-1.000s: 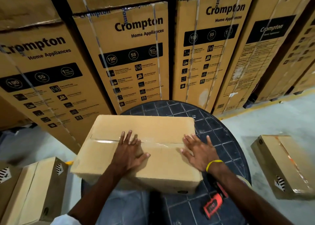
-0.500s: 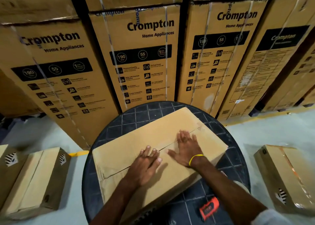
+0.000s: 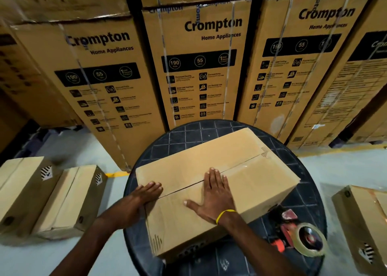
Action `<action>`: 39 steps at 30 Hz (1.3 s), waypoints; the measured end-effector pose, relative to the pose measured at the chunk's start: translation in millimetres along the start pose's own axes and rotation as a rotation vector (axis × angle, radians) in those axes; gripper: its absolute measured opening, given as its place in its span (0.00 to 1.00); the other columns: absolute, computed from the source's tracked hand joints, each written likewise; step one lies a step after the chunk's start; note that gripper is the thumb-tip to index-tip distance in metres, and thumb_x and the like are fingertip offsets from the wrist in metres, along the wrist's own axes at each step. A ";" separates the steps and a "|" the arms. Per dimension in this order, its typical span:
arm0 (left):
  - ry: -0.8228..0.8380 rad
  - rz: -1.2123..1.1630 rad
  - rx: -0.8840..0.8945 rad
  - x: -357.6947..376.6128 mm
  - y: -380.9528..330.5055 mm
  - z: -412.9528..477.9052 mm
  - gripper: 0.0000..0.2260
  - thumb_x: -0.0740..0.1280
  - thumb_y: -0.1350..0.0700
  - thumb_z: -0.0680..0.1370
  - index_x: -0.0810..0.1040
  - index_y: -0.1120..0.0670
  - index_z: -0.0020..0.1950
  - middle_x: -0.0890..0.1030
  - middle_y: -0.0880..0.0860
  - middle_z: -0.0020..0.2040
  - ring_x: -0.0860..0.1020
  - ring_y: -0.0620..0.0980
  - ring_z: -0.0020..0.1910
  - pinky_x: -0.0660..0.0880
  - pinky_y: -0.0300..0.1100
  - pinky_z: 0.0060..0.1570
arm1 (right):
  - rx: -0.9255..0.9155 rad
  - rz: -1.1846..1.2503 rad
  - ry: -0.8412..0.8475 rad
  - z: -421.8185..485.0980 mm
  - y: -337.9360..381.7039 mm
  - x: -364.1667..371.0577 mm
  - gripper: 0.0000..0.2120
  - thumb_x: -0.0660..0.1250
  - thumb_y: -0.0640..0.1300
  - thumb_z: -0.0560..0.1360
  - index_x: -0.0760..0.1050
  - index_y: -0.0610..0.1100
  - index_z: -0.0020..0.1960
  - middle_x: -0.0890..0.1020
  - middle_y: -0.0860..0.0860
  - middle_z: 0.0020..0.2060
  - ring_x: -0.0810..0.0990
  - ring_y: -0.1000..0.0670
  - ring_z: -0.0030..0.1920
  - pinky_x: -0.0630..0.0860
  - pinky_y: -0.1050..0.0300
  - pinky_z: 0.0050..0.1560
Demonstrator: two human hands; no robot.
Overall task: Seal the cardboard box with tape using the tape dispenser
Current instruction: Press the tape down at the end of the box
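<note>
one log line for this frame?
box on round table | seam untaped | left hand, right hand flat on box | tape dispenser untouched

This is a warehouse: tall printed cartons (image 3: 201,66) stand in rows on a concrete floor (image 3: 335,171), with small boxes (image 3: 69,200) beside.

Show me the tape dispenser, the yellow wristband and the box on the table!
Tape dispenser (image 3: 301,237): head view, on its tape roll.
Wristband (image 3: 225,215): head view, on the band's top.
Box (image 3: 251,181): head view, on its top flap.
</note>
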State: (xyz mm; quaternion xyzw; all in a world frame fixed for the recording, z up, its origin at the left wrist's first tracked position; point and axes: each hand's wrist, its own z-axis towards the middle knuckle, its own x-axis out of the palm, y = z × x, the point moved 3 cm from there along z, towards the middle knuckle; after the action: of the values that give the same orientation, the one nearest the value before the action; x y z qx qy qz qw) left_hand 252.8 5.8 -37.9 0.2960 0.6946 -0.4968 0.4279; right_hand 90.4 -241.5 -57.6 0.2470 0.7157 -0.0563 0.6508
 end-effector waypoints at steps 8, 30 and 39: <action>0.016 0.420 0.082 4.3 4.1 14.0 0.49 0.77 0.32 0.55 0.72 0.49 0.73 0.78 0.50 0.71 0.78 0.50 0.68 0.73 0.45 0.69 | 0.013 0.033 0.040 8.6 2.4 -2.8 0.63 0.49 0.83 0.66 0.40 0.39 0.83 0.40 0.42 0.82 0.37 0.44 0.82 0.38 0.41 0.82; -0.432 0.302 -0.249 80.1 -105.4 53.4 0.36 0.67 0.28 0.62 0.88 0.59 0.49 0.87 0.58 0.51 0.86 0.56 0.48 0.71 0.47 0.52 | -0.405 -0.025 0.129 -55.6 25.9 13.8 0.49 0.65 0.46 0.69 0.44 0.42 0.83 0.44 0.47 0.83 0.39 0.49 0.83 0.38 0.48 0.82; -0.482 0.242 -0.150 86.2 -137.8 56.8 0.36 0.68 0.24 0.65 0.87 0.55 0.53 0.87 0.52 0.55 0.82 0.53 0.47 0.72 0.47 0.51 | -0.554 -0.022 0.273 -44.7 -47.8 -14.7 0.39 0.66 0.36 0.75 0.56 0.48 0.82 0.52 0.51 0.82 0.45 0.52 0.83 0.41 0.50 0.83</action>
State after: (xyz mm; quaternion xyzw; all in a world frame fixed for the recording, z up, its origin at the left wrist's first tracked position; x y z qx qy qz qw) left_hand 115.1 -94.6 -62.3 0.2178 0.5670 -0.4455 0.6578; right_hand 30.1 -269.3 -48.4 0.0578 0.7873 0.1675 0.5905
